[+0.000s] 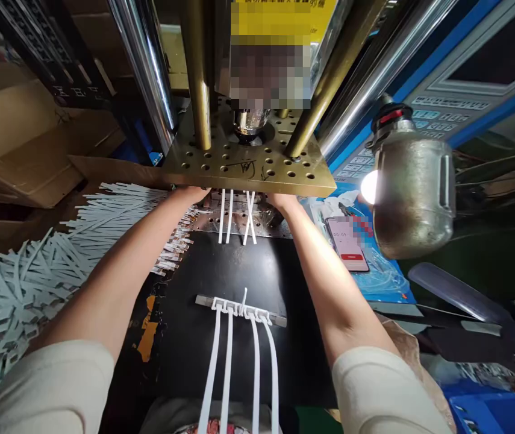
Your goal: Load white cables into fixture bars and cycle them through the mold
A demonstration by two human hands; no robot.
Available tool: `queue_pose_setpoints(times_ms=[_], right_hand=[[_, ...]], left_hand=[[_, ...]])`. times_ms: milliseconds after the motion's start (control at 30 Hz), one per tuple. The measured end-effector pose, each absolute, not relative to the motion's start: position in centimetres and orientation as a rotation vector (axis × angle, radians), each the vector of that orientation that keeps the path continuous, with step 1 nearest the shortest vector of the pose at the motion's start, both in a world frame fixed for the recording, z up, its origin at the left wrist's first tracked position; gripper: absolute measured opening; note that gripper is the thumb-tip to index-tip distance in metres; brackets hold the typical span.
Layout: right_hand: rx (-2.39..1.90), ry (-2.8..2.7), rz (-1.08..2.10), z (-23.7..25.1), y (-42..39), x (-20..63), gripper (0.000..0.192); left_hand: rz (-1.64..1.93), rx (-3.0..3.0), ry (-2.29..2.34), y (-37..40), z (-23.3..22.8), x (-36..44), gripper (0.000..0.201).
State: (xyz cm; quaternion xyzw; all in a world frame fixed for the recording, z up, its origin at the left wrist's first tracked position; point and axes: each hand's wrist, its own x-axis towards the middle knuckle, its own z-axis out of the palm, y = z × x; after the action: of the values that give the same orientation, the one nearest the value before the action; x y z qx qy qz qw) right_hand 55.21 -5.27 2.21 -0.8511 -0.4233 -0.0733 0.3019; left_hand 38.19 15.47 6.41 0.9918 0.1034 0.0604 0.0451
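A heap of pale strips (117, 211) lies near the left hand (196, 194), fingertips and grip hidden by a brass plate (189, 166); 4 white strips (229, 217) jut below it, 4 more (227, 374) trail from 1 metal bar (203, 299); the right hand (283, 201), grip also unseen, precedes 1 phone (345, 241), 1 lamp (413, 193), 1 blue container (494, 413), contents unclear.

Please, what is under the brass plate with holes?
White strips and a lower plate show between the left hand and right hand. The strips' far ends and what both hands touch are covered.

2 short cream sleeves (65, 386)
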Motion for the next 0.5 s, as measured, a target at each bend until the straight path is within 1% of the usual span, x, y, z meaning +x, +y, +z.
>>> queue_pose_setpoints(times_ms=[133,300,433,500], right_hand=[[-2.266,-1.126,-0.214,1.9,-5.3,55.1,0.043],[-2.29,-1.232,-0.195,2.3,-5.7,52.9,0.045],[-2.342,-1.32,-0.187,3.6,-5.4,50.2,0.042],[-2.413,-1.33,-0.178,4.5,-5.0,49.3,0.042]], left_hand=[[0.187,3.016,0.287,15.2,6.3,38.4,0.057],[0.128,3.009,0.222,14.5,6.1,36.3,0.057],[0.089,3.004,0.244,13.7,6.5,35.2,0.058],[0.08,2.999,0.253,13.1,6.8,35.4,0.054]])
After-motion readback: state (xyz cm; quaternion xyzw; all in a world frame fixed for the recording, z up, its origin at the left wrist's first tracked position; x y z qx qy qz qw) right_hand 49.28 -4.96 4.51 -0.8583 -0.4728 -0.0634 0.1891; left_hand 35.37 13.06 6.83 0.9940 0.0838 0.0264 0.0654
